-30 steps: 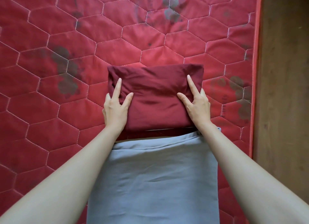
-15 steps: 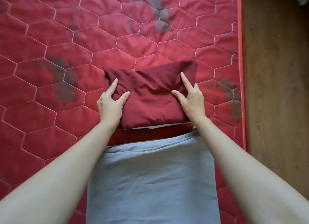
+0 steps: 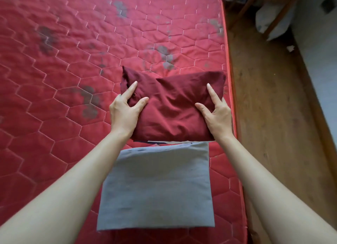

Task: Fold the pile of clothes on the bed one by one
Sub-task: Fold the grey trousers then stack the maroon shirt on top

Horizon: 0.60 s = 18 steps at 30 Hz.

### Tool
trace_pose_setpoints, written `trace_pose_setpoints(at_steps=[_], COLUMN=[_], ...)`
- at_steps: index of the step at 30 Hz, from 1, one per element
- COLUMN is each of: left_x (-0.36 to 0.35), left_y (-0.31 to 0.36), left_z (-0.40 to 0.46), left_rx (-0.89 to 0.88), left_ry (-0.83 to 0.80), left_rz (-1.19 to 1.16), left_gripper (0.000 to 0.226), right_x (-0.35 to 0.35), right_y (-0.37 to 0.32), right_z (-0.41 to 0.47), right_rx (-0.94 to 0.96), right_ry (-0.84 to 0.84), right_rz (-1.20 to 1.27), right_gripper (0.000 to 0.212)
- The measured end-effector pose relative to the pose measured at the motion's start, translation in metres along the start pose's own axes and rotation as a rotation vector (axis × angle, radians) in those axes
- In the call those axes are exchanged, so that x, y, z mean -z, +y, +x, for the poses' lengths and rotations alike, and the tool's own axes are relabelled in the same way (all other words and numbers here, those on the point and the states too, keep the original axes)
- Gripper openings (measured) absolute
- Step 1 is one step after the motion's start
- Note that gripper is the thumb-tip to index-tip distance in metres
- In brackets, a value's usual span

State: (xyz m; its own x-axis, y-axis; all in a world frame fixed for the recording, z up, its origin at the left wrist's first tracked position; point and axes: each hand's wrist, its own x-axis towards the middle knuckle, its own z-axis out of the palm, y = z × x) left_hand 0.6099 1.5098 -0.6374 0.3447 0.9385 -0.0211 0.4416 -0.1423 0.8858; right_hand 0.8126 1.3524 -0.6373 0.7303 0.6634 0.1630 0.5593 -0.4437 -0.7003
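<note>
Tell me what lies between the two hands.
In the head view, the folded maroon garment spans the stretch between the left hand and the right hand; both grip its sides, thumbs and forefingers on top. Nothing else lies between them.

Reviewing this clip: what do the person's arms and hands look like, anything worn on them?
Both forearms are bare as far as the frame shows: no sleeves in view. The left hand and right hand wear no gloves, and no rings, watch or bracelets are visible on the fingers or wrists. Nails look short and unpainted. No markings show.
</note>
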Motion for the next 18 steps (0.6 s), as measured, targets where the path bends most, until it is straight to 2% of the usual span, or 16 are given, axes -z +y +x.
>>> trace_pose_setpoints(at_steps=[10, 18], left_x=[0.033, 0.036], left_y=[-0.001, -0.058], left_z=[-0.142, -0.184], left_rx=[-0.003, 0.025], left_ry=[0.025, -0.045], left_rz=[0.014, 0.070], left_gripper=[0.057, 0.057], right_x=[0.057, 0.021], right_y=[0.001, 0.027], right_z=[-0.123, -0.191], right_rx=[0.027, -0.058], right_ry=[-0.053, -0.071], right_rz=[0.036, 0.028], right_gripper=[0.067, 0.067])
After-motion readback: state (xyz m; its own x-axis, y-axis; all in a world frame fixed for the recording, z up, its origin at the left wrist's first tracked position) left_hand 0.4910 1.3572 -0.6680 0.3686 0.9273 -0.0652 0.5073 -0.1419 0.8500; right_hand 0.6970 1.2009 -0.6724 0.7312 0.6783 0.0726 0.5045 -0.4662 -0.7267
